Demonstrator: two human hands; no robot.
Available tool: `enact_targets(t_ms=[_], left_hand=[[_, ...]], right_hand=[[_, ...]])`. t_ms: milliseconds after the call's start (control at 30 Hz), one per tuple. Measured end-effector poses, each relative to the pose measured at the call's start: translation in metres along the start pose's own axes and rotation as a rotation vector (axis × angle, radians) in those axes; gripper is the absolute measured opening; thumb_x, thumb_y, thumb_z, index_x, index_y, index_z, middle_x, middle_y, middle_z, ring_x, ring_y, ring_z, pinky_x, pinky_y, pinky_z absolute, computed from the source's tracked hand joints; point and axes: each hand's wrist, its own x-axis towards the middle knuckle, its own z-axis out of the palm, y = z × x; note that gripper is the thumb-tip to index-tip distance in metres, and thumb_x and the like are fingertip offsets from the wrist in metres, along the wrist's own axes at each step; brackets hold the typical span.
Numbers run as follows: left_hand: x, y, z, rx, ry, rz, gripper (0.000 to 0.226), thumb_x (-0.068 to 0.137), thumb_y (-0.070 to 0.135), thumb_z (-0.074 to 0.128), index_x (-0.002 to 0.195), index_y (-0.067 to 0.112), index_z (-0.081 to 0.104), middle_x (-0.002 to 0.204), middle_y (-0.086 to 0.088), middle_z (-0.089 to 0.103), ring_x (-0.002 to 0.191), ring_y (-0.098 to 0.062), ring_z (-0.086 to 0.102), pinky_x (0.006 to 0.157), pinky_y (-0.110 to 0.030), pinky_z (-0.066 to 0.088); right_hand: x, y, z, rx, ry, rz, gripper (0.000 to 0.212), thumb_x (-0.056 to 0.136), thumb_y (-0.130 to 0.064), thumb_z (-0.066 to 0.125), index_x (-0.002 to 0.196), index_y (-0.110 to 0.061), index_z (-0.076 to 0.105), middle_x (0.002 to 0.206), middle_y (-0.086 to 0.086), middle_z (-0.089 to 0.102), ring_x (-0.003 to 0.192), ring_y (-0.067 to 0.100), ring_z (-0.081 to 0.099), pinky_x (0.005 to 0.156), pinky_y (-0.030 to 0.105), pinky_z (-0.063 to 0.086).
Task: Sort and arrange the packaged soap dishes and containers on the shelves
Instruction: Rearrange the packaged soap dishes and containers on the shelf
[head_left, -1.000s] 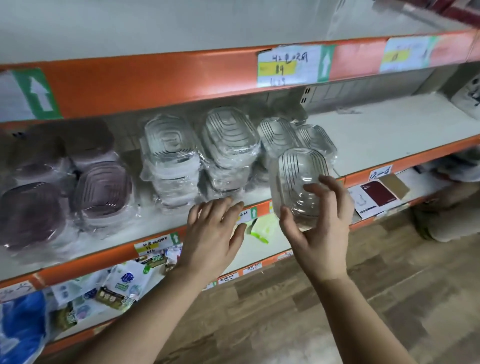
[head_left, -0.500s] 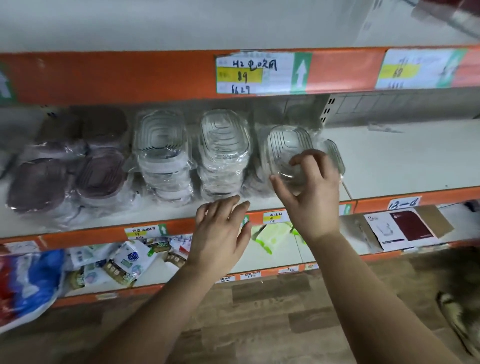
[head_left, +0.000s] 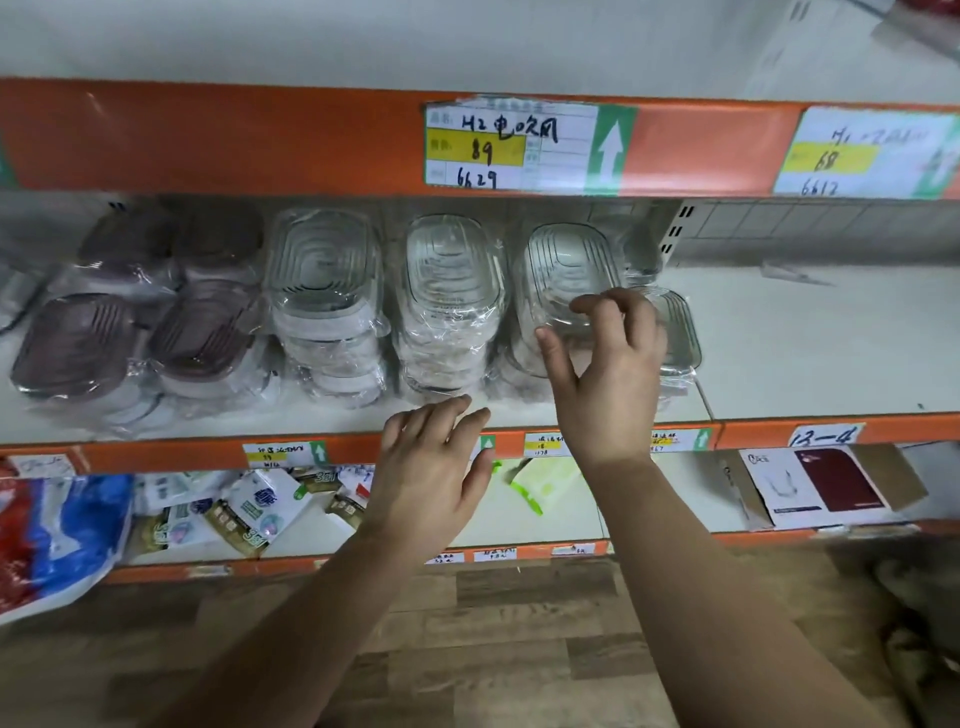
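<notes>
Seating a wrapped clear soap dish (head_left: 566, 265) on the row's end pile, 3 o'clock of the middle stack (head_left: 447, 312), keeps clear with clear. Right hand (head_left: 613, 374) pinches its lower edge. Left hand (head_left: 431, 467) hovers flat and holds nothing at the shelf (head_left: 156, 457) lip, probably ready to steady.

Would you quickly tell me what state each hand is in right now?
Left hand: open, holding nothing.
Right hand: fingers curled at the clear soap dish; whether it grips cannot be told.

Wrapped clear soap dishes (head_left: 566, 280) stacked on shelf (head_left: 831, 353)
</notes>
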Motion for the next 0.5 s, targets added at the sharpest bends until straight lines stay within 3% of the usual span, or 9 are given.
enact_targets(t_ms=[200,500], left_hand=[[0.0,0.003,0.0,-0.007,-0.014,-0.015,0.042,0.092,0.036,0.043,0.117,0.014,0.068,0.124,-0.005,0.064,0.108,-0.025,0.063,0.09,-0.042,0.046],[-0.005,0.007,-0.037,0.011,-0.003,-0.029,0.044,0.093,0.037,0.041,0.118,0.012,0.067,0.121,-0.005,0.065,0.107,-0.026,0.062,0.092,-0.041,0.044]], right_hand=[[-0.015,0.003,-0.003,-0.048,-0.041,-0.056,0.04,0.09,-0.023,0.062,0.128,-0.01,0.059,0.137,0.014,0.05,0.133,0.041,0.035,0.11,0.048,0.031],[-0.04,-0.01,-0.031,-0.036,-0.103,-0.086,0.041,0.085,-0.012,0.062,0.125,-0.001,0.058,0.132,0.018,0.052,0.125,0.042,0.043,0.105,0.051,0.036]])
